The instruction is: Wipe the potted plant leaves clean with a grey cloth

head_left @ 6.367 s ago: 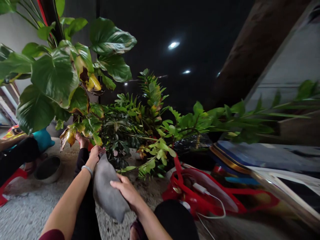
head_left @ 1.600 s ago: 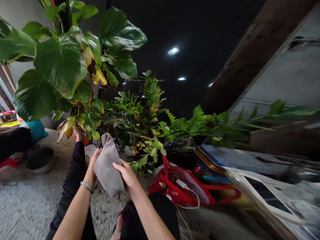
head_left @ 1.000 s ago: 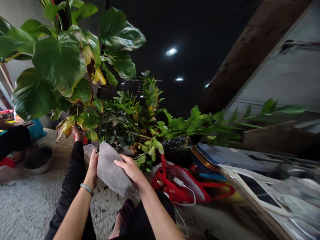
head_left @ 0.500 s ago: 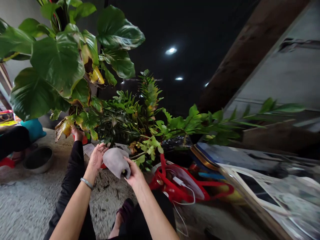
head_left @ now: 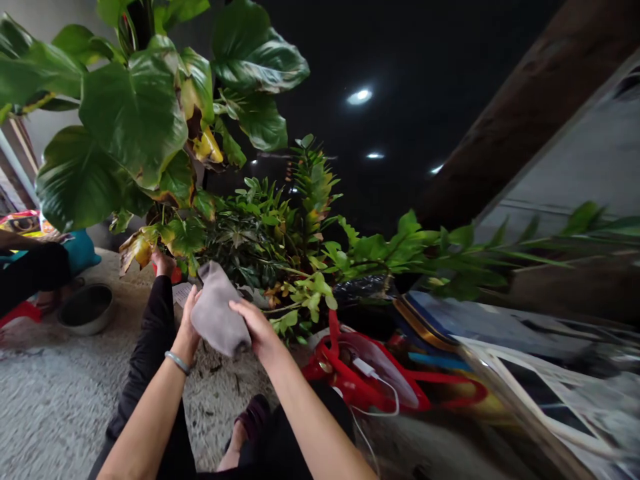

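Observation:
A soft grey piece of cloth (head_left: 220, 313), rounded and folded, is held up between both hands in the head view. It looks hollow, like a small pouch or cap, but its exact kind I cannot tell. My left hand (head_left: 189, 325) supports its left side, with most fingers hidden behind it. On the right edge, my right hand (head_left: 257, 325) grips the fabric, thumb and fingers closed on it. A dark tip shows at its lower right corner. A grey bangle (head_left: 177, 363) circles the left wrist.
Leafy potted plants (head_left: 260, 233) fill the space ahead. A red bag (head_left: 345, 373) with a white charger (head_left: 365, 367) and cable stands right, beside a cluttered surface holding a white tablet (head_left: 545, 393). A bowl (head_left: 87, 309) sits on the floor left, near another person's leg (head_left: 35, 270).
My left hand, open beside the cloth before, now holds its left side. The cloth has turned, its opening no longer facing me. The view has shifted slightly left.

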Available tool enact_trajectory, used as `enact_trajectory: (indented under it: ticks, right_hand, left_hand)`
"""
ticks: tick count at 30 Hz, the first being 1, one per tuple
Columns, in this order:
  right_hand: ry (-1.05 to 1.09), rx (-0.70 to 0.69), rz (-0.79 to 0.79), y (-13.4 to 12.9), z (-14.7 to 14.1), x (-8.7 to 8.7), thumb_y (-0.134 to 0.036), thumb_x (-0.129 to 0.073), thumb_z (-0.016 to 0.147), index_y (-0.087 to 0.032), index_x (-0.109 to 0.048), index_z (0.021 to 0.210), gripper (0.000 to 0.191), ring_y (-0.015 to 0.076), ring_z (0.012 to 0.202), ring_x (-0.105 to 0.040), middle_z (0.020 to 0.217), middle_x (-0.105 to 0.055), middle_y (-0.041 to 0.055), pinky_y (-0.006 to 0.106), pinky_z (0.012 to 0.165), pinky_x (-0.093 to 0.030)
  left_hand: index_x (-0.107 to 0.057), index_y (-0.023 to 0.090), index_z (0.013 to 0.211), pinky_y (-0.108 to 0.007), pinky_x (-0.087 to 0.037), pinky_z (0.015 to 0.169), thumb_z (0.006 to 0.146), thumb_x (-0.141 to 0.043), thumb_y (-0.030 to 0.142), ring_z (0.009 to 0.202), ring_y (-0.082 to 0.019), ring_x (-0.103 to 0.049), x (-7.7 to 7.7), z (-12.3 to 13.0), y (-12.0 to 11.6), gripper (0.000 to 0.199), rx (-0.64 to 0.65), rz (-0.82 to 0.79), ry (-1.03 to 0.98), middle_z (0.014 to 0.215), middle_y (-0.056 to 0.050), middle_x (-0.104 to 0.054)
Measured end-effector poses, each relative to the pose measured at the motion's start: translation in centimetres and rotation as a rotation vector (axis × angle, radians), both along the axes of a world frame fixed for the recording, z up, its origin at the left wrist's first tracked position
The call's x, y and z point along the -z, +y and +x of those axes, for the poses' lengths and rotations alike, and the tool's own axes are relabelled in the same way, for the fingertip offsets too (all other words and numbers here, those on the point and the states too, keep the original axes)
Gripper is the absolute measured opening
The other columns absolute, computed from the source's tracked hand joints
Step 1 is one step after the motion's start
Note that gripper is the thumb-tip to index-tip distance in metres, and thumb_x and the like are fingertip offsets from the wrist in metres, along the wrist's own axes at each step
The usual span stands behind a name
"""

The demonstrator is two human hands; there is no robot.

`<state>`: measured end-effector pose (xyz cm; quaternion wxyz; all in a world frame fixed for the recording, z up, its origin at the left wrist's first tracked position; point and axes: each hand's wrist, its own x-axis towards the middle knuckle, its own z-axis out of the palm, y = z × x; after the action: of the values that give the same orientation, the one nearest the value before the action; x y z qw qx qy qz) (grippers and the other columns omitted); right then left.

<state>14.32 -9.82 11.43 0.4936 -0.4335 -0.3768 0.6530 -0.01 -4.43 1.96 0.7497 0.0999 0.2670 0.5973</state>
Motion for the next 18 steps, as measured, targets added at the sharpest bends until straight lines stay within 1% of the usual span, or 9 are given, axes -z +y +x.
enact_trajectory:
  ticks: [2, 3, 6, 9, 11, 12, 14, 16, 18]
  right_hand:
    - [-0.085, -0.044, -0.018, -1.8, 0.8, 1.3, -0.035, -0.078, 0.063, -0.022, -0.076, 0.082, 0.022, 0.0234, 0.069, -0.066, 0.074, -0.076, 0.0015, 0.033, 0.065, -0.049]
    - [-0.121, -0.059, 0.003, -2.3, 1.3, 1.1, -0.033, -0.079, 0.062, -0.022, -0.077, 0.083, 0.023, 0.0230, 0.068, -0.066, 0.075, -0.076, 0.0014, 0.033, 0.065, -0.048]
    - [-0.121, -0.016, 0.165, -1.7, 2.3, -2.0, -0.029, -0.078, 0.060, -0.022, -0.076, 0.086, 0.028, 0.0213, 0.072, -0.065, 0.080, -0.076, 0.0004, 0.032, 0.070, -0.049]
    - [-0.049, 0.147, 0.336, 1.5, 1.7, -5.5, -0.033, -0.076, 0.064, -0.023, -0.074, 0.093, 0.031, 0.0214, 0.084, -0.066, 0.089, -0.077, -0.0004, 0.031, 0.079, -0.049]
    - [-0.041, 0.240, 0.359, 3.6, 0.8, -5.8, -0.037, -0.074, 0.066, -0.023, -0.073, 0.094, 0.031, 0.0215, 0.087, -0.065, 0.091, -0.077, -0.0006, 0.031, 0.079, -0.049]
    - [-0.048, 0.261, 0.318, 4.2, 0.4, -5.2, -0.039, -0.074, 0.065, -0.023, -0.072, 0.091, 0.031, 0.0219, 0.086, -0.065, 0.088, -0.076, -0.0004, 0.031, 0.077, -0.049]
    - [-0.069, 0.235, 0.168, 4.2, -0.3, -2.8, -0.042, -0.077, 0.062, -0.022, -0.071, 0.082, 0.029, 0.0229, 0.081, -0.065, 0.079, -0.075, 0.0004, 0.032, 0.072, -0.050]
    - [-0.089, 0.143, 0.029, 2.4, -0.4, 0.1, -0.046, -0.078, 0.064, -0.021, -0.073, 0.077, 0.028, 0.0235, 0.077, -0.066, 0.073, -0.074, 0.0017, 0.033, 0.069, -0.050]
    - [-0.088, 0.046, -0.042, -0.3, 0.0, 2.2, -0.049, -0.080, 0.067, -0.022, -0.075, 0.078, 0.029, 0.0239, 0.073, -0.066, 0.073, -0.074, 0.0034, 0.034, 0.068, -0.050]
  left_hand:
    - [-0.073, 0.012, 0.101, -0.038, -0.055, 0.085, 0.095, -0.055, 0.045, 0.080, -0.027, -0.073, 0.4, -0.4, -0.2, 0.038, 0.029, 0.000, -0.009, 0.078, -0.008, -0.075]
    - [-0.073, 0.013, 0.103, -0.038, -0.054, 0.087, 0.095, -0.056, 0.045, 0.081, -0.027, -0.073, 0.7, -0.4, -0.2, 0.037, 0.031, 0.004, -0.022, 0.077, -0.007, -0.075]
    - [-0.073, 0.014, 0.103, -0.036, -0.053, 0.091, 0.094, -0.058, 0.040, 0.085, -0.025, -0.072, 1.1, 0.2, 0.1, 0.032, 0.001, 0.043, -0.069, 0.081, -0.006, -0.076]
    - [-0.072, 0.013, 0.105, -0.035, -0.053, 0.090, 0.095, -0.055, 0.040, 0.092, -0.024, -0.070, 1.0, 1.1, 0.3, 0.033, 0.038, 0.108, -0.080, 0.095, -0.010, -0.076]
    - [-0.071, 0.013, 0.108, -0.035, -0.054, 0.086, 0.097, -0.051, 0.044, 0.092, -0.024, -0.070, 0.6, 1.2, 0.4, 0.038, 0.081, 0.124, -0.057, 0.101, -0.012, -0.076]
    - [-0.071, 0.014, 0.109, -0.035, -0.054, 0.084, 0.097, -0.050, 0.045, 0.091, -0.024, -0.071, 0.4, 1.1, 0.3, 0.039, 0.079, 0.111, -0.041, 0.101, -0.012, -0.076]
    - [-0.071, 0.015, 0.109, -0.035, -0.054, 0.085, 0.098, -0.048, 0.045, 0.091, -0.025, -0.071, 0.1, 0.7, 0.2, 0.040, 0.052, 0.057, -0.012, 0.097, -0.010, -0.077]
    - [-0.072, 0.015, 0.109, -0.038, -0.053, 0.089, 0.096, -0.050, 0.047, 0.095, -0.027, -0.072, -0.1, 0.2, 0.2, 0.040, 0.045, 0.007, 0.010, 0.095, -0.010, -0.077]
    - [-0.072, 0.015, 0.109, -0.040, -0.052, 0.092, 0.094, -0.053, 0.047, 0.098, -0.030, -0.072, 0.1, -0.5, 0.1, 0.040, 0.062, -0.002, 0.018, 0.093, -0.010, -0.078]
